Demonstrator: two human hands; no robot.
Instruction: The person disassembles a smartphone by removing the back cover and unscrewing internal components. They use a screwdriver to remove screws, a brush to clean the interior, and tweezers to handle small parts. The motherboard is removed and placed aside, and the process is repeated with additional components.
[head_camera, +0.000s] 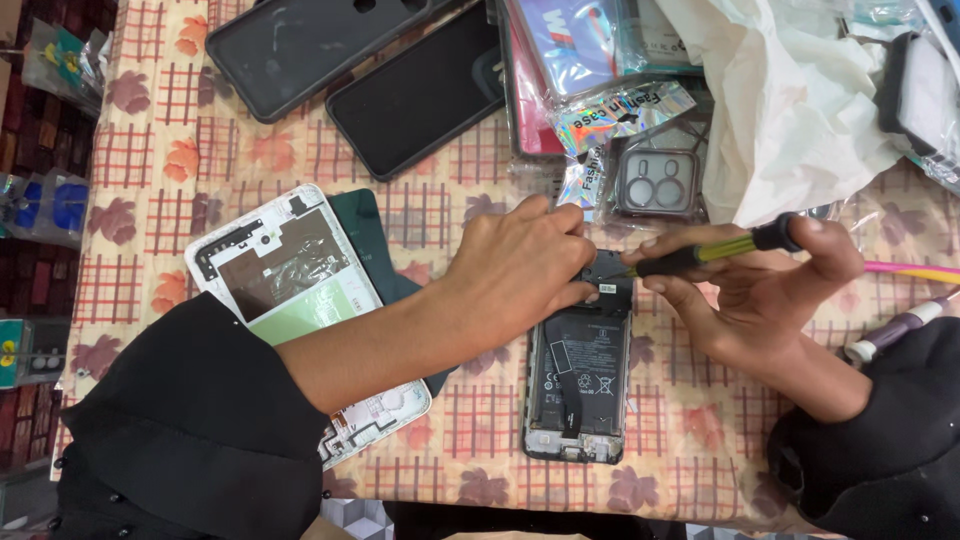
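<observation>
Head view is looking down on a table under a flowered, checked cloth (150, 150), where an opened phone (578, 385) is lying face down with its back off and its dark battery showing, near the front edge. The left hand (525, 265) is reaching in from the left and pressing down on the far end of that phone, fingers curled over it and holding nothing else. The right hand (765, 285) is closing around a screwdriver (705, 252) with a black and yellow-green handle, its tip pointing left at the phone's far end; the tip itself seems to be touching a small black part there, though the fingers are hiding the spot. A white back frame (290, 290) is lying to the left, partly under the left forearm. Farther off, two dark phone cases (400, 95) are lying side by side, with a crumpled white plastic bag (790, 110) at far right.
</observation>
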